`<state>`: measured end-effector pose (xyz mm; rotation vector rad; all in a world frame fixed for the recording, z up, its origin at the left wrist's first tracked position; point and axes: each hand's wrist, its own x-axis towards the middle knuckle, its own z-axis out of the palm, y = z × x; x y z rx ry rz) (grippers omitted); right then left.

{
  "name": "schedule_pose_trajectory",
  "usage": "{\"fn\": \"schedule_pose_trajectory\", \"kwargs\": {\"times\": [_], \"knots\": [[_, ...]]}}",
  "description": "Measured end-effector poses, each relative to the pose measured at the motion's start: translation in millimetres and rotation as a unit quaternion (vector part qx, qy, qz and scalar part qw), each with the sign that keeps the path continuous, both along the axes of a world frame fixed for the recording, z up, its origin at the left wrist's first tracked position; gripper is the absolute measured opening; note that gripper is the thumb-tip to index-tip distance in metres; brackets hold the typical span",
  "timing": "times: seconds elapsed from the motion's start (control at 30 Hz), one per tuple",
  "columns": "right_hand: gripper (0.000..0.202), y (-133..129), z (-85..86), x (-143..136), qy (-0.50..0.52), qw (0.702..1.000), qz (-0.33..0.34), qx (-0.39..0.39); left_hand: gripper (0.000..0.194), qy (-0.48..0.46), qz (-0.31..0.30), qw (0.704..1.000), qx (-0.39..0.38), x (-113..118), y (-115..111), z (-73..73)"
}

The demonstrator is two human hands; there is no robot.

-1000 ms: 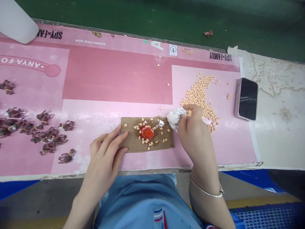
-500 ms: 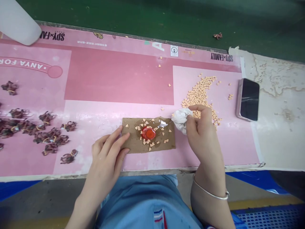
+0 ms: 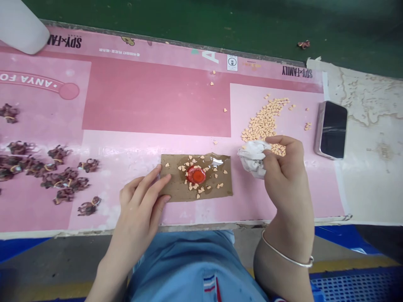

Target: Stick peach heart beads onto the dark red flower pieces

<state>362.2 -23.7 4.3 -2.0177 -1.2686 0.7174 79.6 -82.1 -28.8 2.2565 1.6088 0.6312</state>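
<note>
My left hand [image 3: 141, 203] lies on the pink mat with its fingers stretched out, fingertips resting on the left end of a brown cardboard piece [image 3: 176, 191]. On the cardboard are a small round red dish-like piece [image 3: 196, 175], a wet glossy patch [image 3: 217, 160] and scattered small beige pieces [image 3: 198, 196]. Between the thumb and fingers of my right hand [image 3: 286, 180] is a crumpled white cloth [image 3: 253, 159], held right of the cardboard at the near end of a pile of beige pieces [image 3: 261, 126]. What lies under the cloth is hidden.
Bunches of dark reddish-brown strands [image 3: 63, 180], some tied with yellowish bands, cover the left side. A phone [image 3: 332, 130] lies at the right. One white rounded object [image 3: 23, 27] is at the top left. Beyond the table is a green surface [image 3: 176, 21].
My right hand has moved to the right with the white cloth, away from the cardboard's right edge. My left hand stays on the cardboard. The view has shifted slightly.
</note>
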Motion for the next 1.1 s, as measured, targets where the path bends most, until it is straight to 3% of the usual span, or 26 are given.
{"fn": "schedule_pose_trajectory", "kwargs": {"times": [0.27, 0.5, 0.6, 0.8, 1.1], "knots": [[0.022, -2, -8.5, -1, -0.019, 0.999, 0.034, -0.003, 0.030, -0.062, 0.032, 0.997, -0.042, 6, -2, 7.1], [0.025, -8, -2.3, 10, 0.010, 1.000, -0.015, 0.019, 0.021, -0.163, 0.119, 0.976, -0.076, 15, 3, 12.7], [0.024, -10, 0.6, 14, 0.028, 0.999, -0.033, 0.025, 0.019, -0.220, 0.137, 0.960, -0.109, 12, 7, 14.5], [0.023, -10, 2.0, 18, 0.066, 0.996, -0.043, 0.040, 0.036, -0.332, 0.170, 0.900, -0.225, 7, 19, 17.9], [0.024, -11, -5.8, 25, 0.077, 0.992, -0.039, 0.094, 0.034, -0.382, 0.215, 0.869, -0.231, 8, 6, 15.0]]}}
